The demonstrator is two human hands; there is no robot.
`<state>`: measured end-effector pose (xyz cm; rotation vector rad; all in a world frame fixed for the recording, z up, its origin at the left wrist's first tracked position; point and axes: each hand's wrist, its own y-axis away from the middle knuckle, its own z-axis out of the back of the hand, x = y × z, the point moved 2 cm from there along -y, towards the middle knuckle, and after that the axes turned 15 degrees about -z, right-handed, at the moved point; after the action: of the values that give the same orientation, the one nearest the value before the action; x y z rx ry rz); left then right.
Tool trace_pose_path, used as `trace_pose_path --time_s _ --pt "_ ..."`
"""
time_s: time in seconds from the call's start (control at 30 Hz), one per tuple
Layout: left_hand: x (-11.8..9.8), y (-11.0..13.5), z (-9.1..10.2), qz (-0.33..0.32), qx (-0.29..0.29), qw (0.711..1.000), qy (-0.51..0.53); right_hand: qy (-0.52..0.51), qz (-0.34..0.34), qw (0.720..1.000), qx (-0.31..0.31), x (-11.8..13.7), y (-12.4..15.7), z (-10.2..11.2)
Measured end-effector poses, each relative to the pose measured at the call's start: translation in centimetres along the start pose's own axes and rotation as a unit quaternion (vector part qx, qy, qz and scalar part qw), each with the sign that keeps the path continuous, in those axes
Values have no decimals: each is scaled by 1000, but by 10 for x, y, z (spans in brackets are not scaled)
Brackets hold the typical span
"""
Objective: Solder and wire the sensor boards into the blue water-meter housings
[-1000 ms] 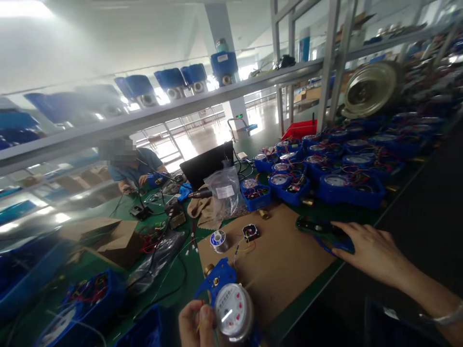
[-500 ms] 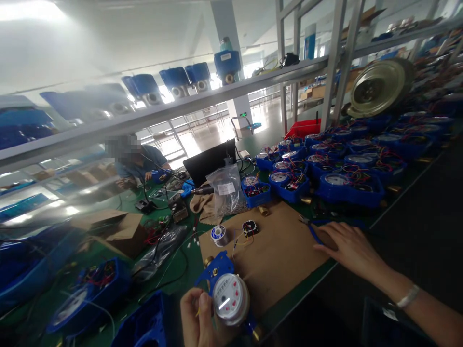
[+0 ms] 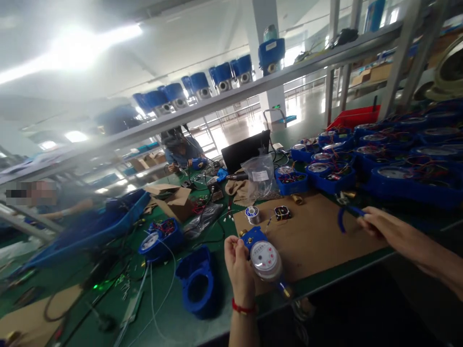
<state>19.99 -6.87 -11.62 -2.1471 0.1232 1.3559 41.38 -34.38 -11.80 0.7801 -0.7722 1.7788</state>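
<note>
The left hand is pinching the water meter up over the cardboard sheet, dial tilted toward the eyes for a clear view, and the right hand has blue-handled pliers gripped out to the side, clear of the meter!
</note>
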Motion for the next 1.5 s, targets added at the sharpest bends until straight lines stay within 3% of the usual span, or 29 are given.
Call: trace_pose_path --time_s 0.03,0.07,0.13,0.2,0.23,0.3,0.43,0.5,0.63,0.8,0.9,0.97,1.07,1.27,1.5 --pt "1 0 1 1 -1 1000 9 -103 -70 991 48 6 12 -5" --pt "1 0 1 3 -2 1000 17 -218 -138 959 118 13 24 -13" --pt "1 0 2 10 -3 999 32 -415 -222 844 255 29 49 -33" --pt "0 0 3 16 -2 999 48 -521 -209 738 375 47 68 -51" --pt "-1 -1 3 20 -1 998 61 -545 -189 704 413 54 74 -58" --pt "-2 -3 2 33 -1 995 97 -562 -150 667 465 65 82 -72" --pt "2 -8 0 76 -6 990 122 -574 -93 623 524 78 85 -93" --pt "4 -10 0 88 -7 991 100 -566 -80 630 525 81 82 -100" --pt "7 -15 2 94 2 994 49 -537 -94 681 489 80 73 -107" --pt "13 -21 5 132 0 991 29 -320 -125 845 410 80 66 -111" --pt "15 -22 4 136 3 990 24 -175 -27 929 326 101 64 -115" --pt "15 -22 3 129 14 991 18 -88 82 958 259 120 63 -120" --pt "11 -22 3 108 34 993 -13 -24 171 963 207 137 63 -129" --pt "0 -25 2 43 60 993 -90 33 164 951 258 139 64 -137" --pt "-2 -24 -5 44 84 994 -61 30 193 956 218 142 64 -134"
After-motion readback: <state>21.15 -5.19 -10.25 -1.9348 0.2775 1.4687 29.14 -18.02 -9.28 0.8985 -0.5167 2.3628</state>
